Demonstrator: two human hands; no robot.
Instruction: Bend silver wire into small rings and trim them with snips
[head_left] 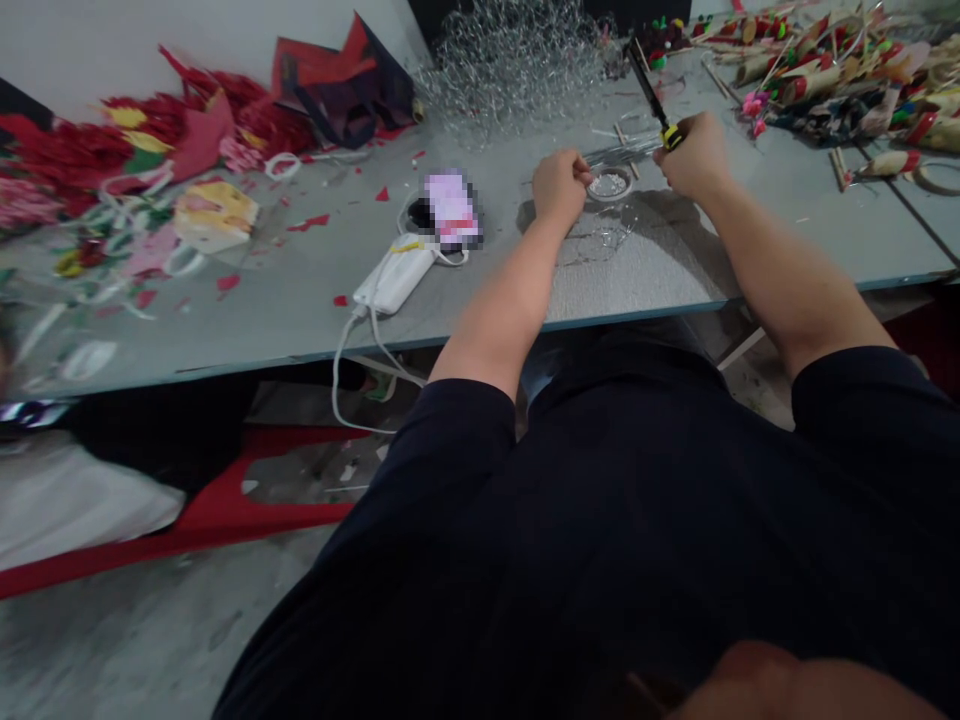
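My left hand [561, 188] is closed in a pinch at the left rim of a small round dish [630, 190]. Small white beads [609, 184] lie in that dish. Whatever sits between those fingertips is too small to make out. Right of the dish, my right hand [697, 160] is wrapped round a black and yellow tool [671, 135] with a long dark bar pointing up and away; its exact kind is unclear. Silver wires [626, 152] lie between my hands, behind the dish. Thin bent wire pieces [607, 235] rest in front of the dish.
A heap of curled silver wire [517, 70] stands at the back. Left are a phone [451, 208], a white power strip [397, 275] with cords, and red paper flowers [247, 110]. Craft sticks and decorated pieces [825, 80] crowd the right. The table's front edge [637, 312] runs before me.
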